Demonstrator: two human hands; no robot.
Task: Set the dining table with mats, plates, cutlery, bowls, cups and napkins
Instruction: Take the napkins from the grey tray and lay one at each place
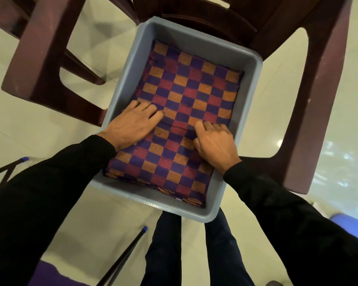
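While the mats (186,93) fill the tub (250,96), both hands press them: left hand (132,124) flat, right hand (213,143) curled.

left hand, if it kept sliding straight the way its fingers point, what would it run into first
The left hand lies on the checkered mats with its fingers pointing up and to the right in the picture. It would probably just slide over the cloth and then meet the grey tub at its far right wall.
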